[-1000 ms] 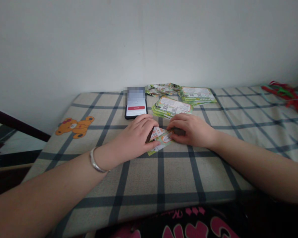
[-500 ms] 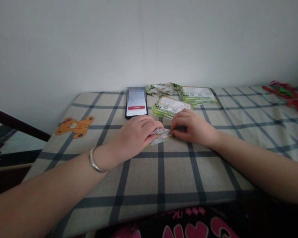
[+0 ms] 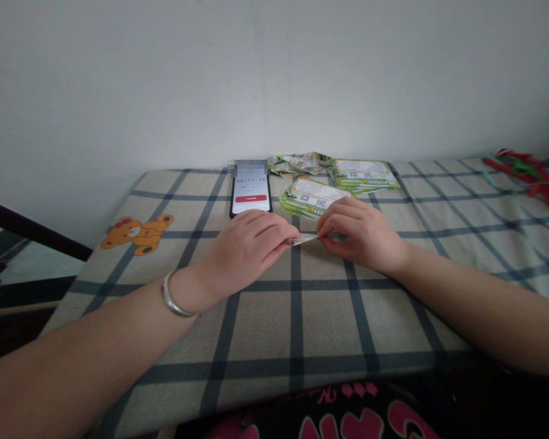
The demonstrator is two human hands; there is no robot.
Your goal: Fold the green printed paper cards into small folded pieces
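Observation:
Between my two hands is a small folded paper leaflet (image 3: 305,239), seen as a thin pale wedge. My left hand (image 3: 256,244), with a silver bangle at the wrist, pinches its left end; the fingers cover much of it. At its right end, my right hand (image 3: 359,231) grips the tip between thumb and fingertips. Just beyond the right hand lies a fanned stack of green-and-white printed leaflets (image 3: 318,195). A phone (image 3: 251,192) with a timer on its screen lies behind the left hand, which hides its lower edge.
Folded leaflets (image 3: 302,164) lie by the wall, beside a second leaflet stack (image 3: 366,174). A checked cloth (image 3: 260,329) covers the table. An orange bear figure (image 3: 139,235) is at the left, a red and green tangle (image 3: 531,177) at the far right.
The leaflet has gone from a wider, partly opened shape with printed faces showing to a narrow wedge. My left hand has shifted slightly and now covers the phone's bottom edge.

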